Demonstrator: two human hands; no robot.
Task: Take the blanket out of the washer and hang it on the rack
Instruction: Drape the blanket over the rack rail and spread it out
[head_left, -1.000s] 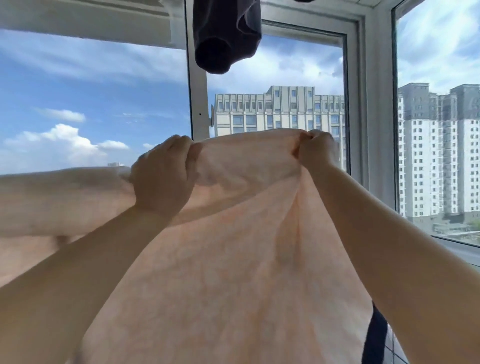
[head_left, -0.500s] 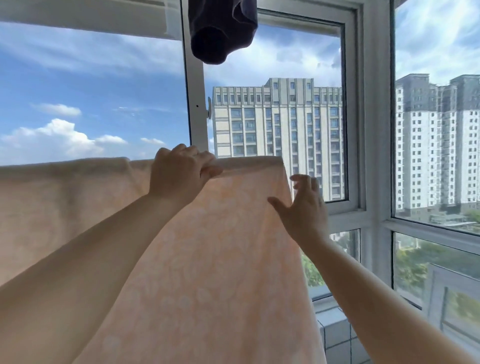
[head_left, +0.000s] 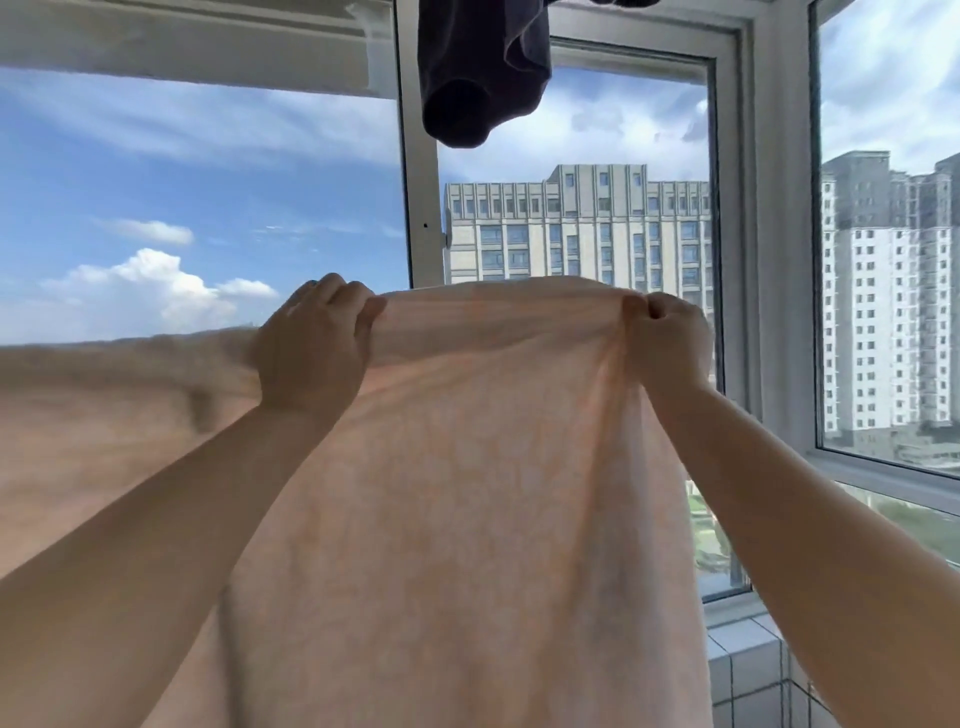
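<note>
Gripping the top edge of the peach blanket (head_left: 457, 493), both hands are raised in front of the window frame (head_left: 421, 208). The left hand (head_left: 311, 353), at about nine o'clock from the frame's centre, has its fingers (head_left: 332, 296) curled over the fold and bunching the cloth. The right hand (head_left: 667, 343), at about three o'clock, pinches a gathered tuck of the edge between thumb and curled fingers, with creases fanning down from that grip. Between the two hands the edge is pulled taut and slightly arched. The blanket hangs down from there and fills the lower middle of the view; a further stretch runs off toward nine o'clock, lower and blurred. The rack itself cannot be made out. At twelve o'clock a dark garment (head_left: 483, 73) hangs overhead, and white wall tiles (head_left: 748, 670) show at five o'clock.
</note>
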